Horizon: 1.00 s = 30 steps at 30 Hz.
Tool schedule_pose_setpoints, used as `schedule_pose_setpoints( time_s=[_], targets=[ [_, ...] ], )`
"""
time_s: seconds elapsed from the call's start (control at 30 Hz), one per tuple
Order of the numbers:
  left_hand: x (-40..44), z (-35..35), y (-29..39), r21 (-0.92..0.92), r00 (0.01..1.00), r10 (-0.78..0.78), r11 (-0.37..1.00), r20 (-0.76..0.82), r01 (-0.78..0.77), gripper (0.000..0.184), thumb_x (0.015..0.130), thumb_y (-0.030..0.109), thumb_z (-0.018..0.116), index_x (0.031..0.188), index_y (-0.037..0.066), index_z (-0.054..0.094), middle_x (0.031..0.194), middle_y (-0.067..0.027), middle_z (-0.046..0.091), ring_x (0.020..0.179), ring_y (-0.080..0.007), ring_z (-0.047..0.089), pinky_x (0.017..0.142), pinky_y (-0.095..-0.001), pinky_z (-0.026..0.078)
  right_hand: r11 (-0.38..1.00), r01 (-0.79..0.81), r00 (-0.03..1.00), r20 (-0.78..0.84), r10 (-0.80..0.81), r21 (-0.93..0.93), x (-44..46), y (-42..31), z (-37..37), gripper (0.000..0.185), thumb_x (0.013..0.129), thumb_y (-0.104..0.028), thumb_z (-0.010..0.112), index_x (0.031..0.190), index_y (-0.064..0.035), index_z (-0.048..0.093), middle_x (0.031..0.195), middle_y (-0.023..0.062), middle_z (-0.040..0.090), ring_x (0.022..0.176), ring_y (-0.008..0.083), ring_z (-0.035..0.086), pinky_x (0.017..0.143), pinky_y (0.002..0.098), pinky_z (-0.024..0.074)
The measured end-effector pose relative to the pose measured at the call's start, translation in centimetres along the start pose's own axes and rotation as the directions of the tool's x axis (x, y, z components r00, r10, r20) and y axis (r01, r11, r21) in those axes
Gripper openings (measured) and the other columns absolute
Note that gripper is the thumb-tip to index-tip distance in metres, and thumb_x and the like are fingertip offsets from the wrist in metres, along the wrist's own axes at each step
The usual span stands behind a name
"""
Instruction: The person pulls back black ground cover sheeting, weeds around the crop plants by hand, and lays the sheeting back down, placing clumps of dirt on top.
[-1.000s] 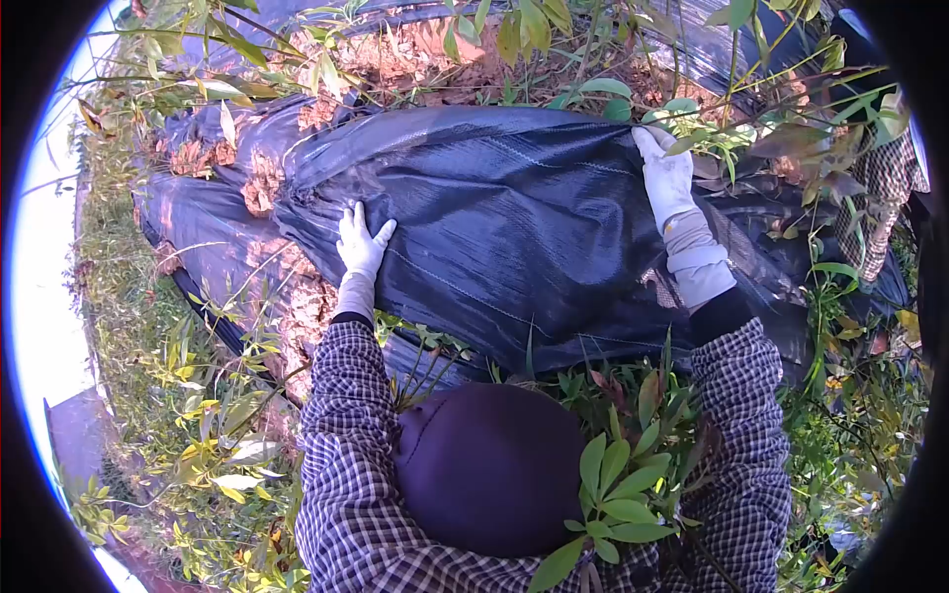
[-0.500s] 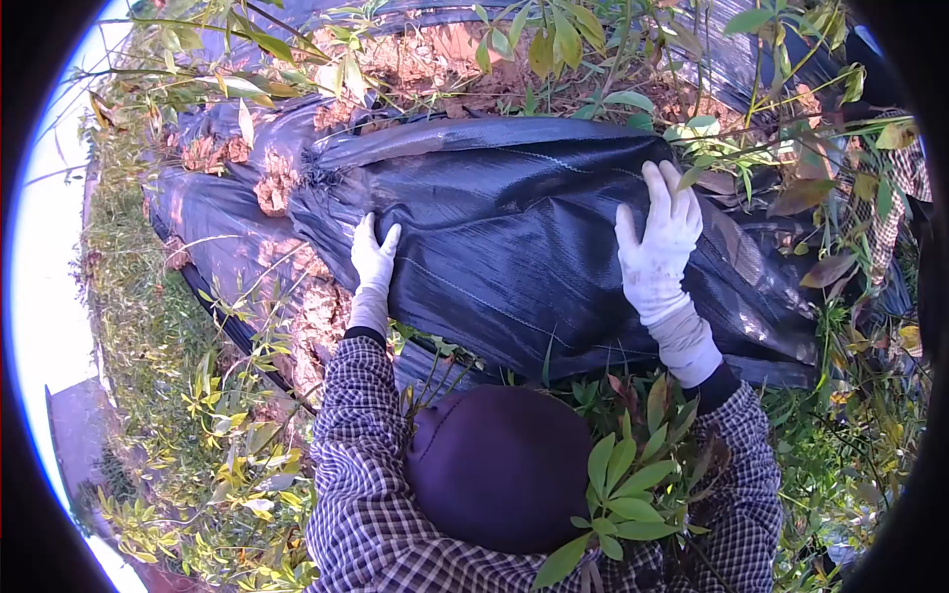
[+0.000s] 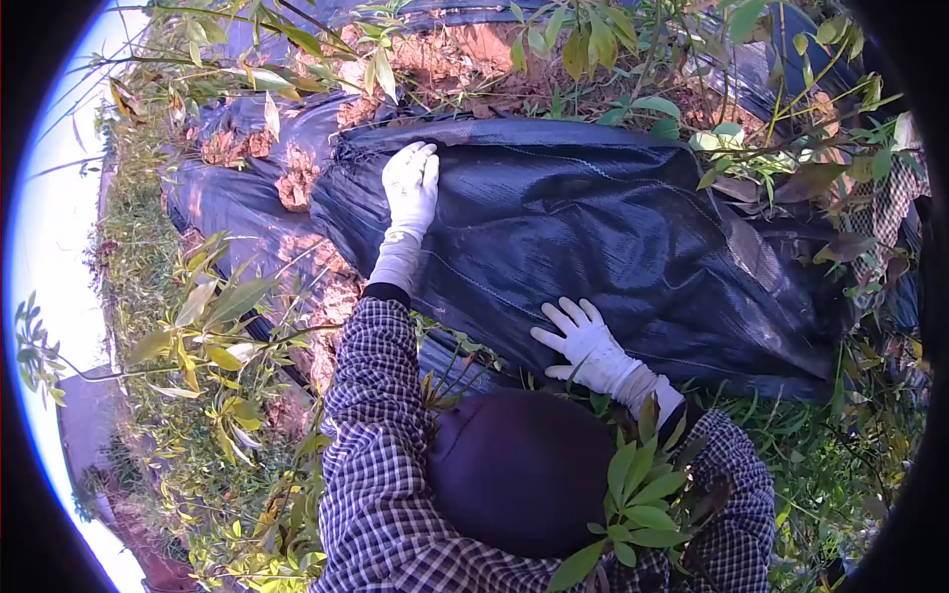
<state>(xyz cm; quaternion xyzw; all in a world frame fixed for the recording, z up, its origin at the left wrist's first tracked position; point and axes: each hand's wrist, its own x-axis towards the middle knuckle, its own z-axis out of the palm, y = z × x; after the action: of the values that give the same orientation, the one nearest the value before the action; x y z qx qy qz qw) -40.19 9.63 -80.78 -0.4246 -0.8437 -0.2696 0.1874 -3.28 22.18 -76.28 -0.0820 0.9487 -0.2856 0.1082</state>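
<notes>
A black woven plastic sheet (image 3: 593, 237), wrinkled and shiny, lies over the ground before me. My left hand (image 3: 411, 186), in a white glove, is at the sheet's far left part, fingers curled together on the fabric by its folded upper edge. My right hand (image 3: 588, 351), also gloved in white, rests on the near edge with its fingers spread flat. What is under the sheet is hidden.
Reddish soil clods (image 3: 297, 178) lie on a greyer plastic sheet (image 3: 232, 203) at the left. Leafy branches (image 3: 633, 494) stick up near my right arm, and more leaves hang along the top. A dark rounded shape (image 3: 524, 474) sits between my checked sleeves.
My left hand has moved up and slightly right across the sheet, its fingers now curled. My right hand has come down and left to the near edge, with fingers spread.
</notes>
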Motion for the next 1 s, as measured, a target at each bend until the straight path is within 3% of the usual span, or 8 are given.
schedule_pose_setpoints(
  time_s=[0.1,0.13,0.3,0.4,0.53,0.67,0.8,1.0],
  targets=[
    [0.8,3.6,0.5,0.012,0.993,0.055,0.998,0.109,-0.057,0.018,0.086,0.024,0.063,0.097,0.012,0.070,0.099,-0.0037,0.069,0.100,-0.0252,0.062,0.092,-0.0426,0.042,1.000,0.009,1.000,0.015,-0.008,-0.029,-0.1,-0.3,0.8,0.065,0.077,-0.048,0.067,0.133,-0.0187,0.051,0.142,0.0150,0.041,0.133,0.0357,0.035,0.110,0.0531,0.0269],
    [1.0,4.3,-0.1,0.066,0.937,-0.149,0.989,0.317,0.135,0.034,0.085,0.036,0.064,0.110,0.013,0.066,0.117,-0.0076,0.063,0.115,-0.0278,0.055,0.099,-0.0481,0.036,1.000,0.012,1.000,0.017,-0.011,-0.024,-0.2,-0.4,1.1,0.064,0.077,-0.047,0.067,0.132,-0.0187,0.051,0.142,0.0148,0.041,0.132,0.0352,0.035,0.110,0.0530,0.0274],
    [5.0,6.3,-3.8,0.379,0.843,-0.463,0.857,0.273,0.348,0.063,0.081,0.052,0.066,0.131,0.018,0.050,0.144,-0.0095,0.038,0.136,-0.0335,0.031,0.103,-0.0559,0.034,1.000,0.014,0.999,0.037,-0.015,0.005,-0.3,-0.4,2.0,0.060,0.078,-0.045,0.066,0.130,-0.0189,0.052,0.140,0.0140,0.043,0.131,0.0334,0.038,0.108,0.0524,0.0305],
    [6.5,7.7,-7.3,0.096,0.914,-0.370,0.928,0.166,0.359,0.042,0.081,0.044,0.067,0.112,0.016,0.061,0.133,-0.0096,0.047,0.130,-0.0307,0.038,0.099,-0.0502,0.040,0.999,0.032,0.998,0.047,-0.032,0.013,-0.1,-0.5,1.8,0.059,0.078,-0.044,0.066,0.130,-0.0192,0.052,0.139,0.0139,0.044,0.129,0.0330,0.040,0.106,0.0517,0.0326],
    [5.0,7.5,-6.5,0.214,0.927,-0.360,0.919,0.107,0.332,0.040,0.079,0.039,0.070,0.109,0.013,0.061,0.123,-0.0105,0.054,0.121,-0.0315,0.047,0.094,-0.0469,0.043,0.999,0.039,0.997,0.062,-0.041,0.031,-0.5,-0.3,1.6,0.059,0.079,-0.045,0.066,0.130,-0.0195,0.052,0.139,0.0138,0.044,0.128,0.0324,0.041,0.105,0.0507,0.0341],
    [4.9,7.8,-5.3,-0.200,0.880,-0.472,0.868,-0.051,0.454,0.048,0.078,0.029,0.076,0.114,0.006,0.055,0.107,-0.0138,0.060,0.099,-0.0341,0.059,0.089,-0.0386,0.046,0.999,0.046,0.997,0.058,-0.047,0.029,-0.2,-0.2,1.7,0.059,0.079,-0.045,0.066,0.130,-0.0199,0.052,0.139,0.0139,0.044,0.128,0.0320,0.041,0.104,0.0498,0.0349],
    [4.8,9.2,-5.4,-0.495,0.830,-0.556,0.706,0.057,0.507,0.043,0.081,0.022,0.074,0.114,0.003,0.053,0.106,-0.0104,0.059,0.095,-0.0233,0.058,0.088,-0.0345,0.045,0.999,0.031,0.995,0.089,-0.033,0.027,-0.2,-0.4,1.5,0.059,0.079,-0.045,0.066,0.130,-0.0201,0.052,0.140,0.0140,0.043,0.128,0.0318,0.041,0.103,0.0489,0.0352],
    [5.1,7.5,-4.0,-0.440,0.826,-0.546,0.713,0.140,0.546,0.049,0.084,0.026,0.073,0.120,0.000,0.051,0.107,-0.0119,0.061,0.098,-0.0232,0.058,0.091,-0.0336,0.044,0.999,0.020,0.996,0.087,-0.023,0.042,-0.2,-0.7,1.6,0.060,0.080,-0.045,0.065,0.133,-0.0209,0.051,0.141,0.0142,0.042,0.129,0.0317,0.040,0.103,0.0490,0.0357]
  ],
)
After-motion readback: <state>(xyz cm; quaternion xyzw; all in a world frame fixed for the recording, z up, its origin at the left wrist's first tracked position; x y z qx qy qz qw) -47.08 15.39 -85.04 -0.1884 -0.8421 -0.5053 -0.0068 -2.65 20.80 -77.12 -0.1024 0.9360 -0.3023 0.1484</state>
